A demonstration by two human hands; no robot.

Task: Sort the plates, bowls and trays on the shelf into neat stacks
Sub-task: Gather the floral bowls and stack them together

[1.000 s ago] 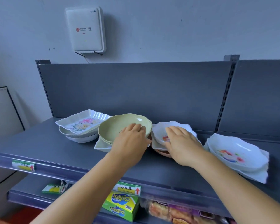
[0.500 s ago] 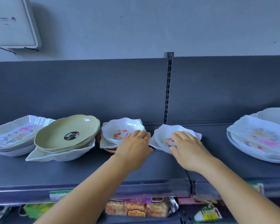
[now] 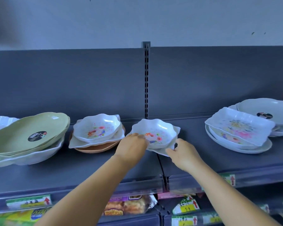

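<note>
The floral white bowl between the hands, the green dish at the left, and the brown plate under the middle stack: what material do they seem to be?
Floral white bowl: likely melamine plastic, glossy, with sharp highlights, a thin wavy rim and a printed flower.
Green dish: probably plastic, smoother satin sheen, with a black sticker.
Brown plate: matte with ribbed lines, perhaps woven or moulded plastic; cannot tell.

white floral bowl (image 3: 155, 135), pale green dish (image 3: 23, 136), dark grey shelf (image 3: 72, 168)

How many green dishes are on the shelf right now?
1 clearly: the green dish tops the left pile, left of the floral bowl. A second green rim seems nested beneath it; more may be hidden.
</note>
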